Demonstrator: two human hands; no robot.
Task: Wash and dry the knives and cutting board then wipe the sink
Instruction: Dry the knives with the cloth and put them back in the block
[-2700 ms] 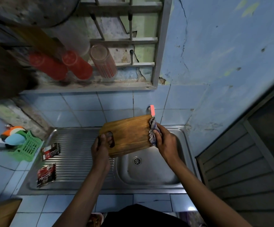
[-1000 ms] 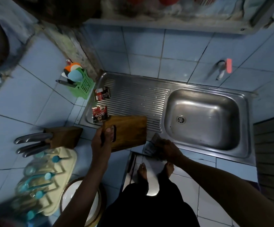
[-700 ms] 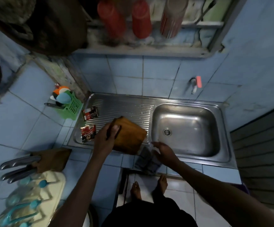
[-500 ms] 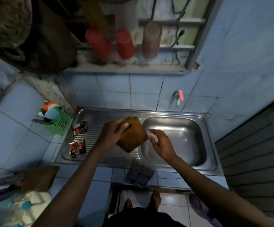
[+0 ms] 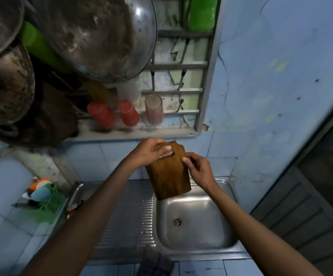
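A dark cloth (image 5: pixel 156 262) is lying on the bench edge nearest us. Above the sink (image 5: pixel 196 218) we are holding up the cutting board (image 5: pixel 168 174). Our left hand (image 5: pixel 148 151) is curling through its handle hole; our right hand (image 5: pixel 198 170) is pinching its side edge. It looks stiff, light, maybe slippery. Red cups (image 5: pixel 128 113) are standing on the shelf behind.
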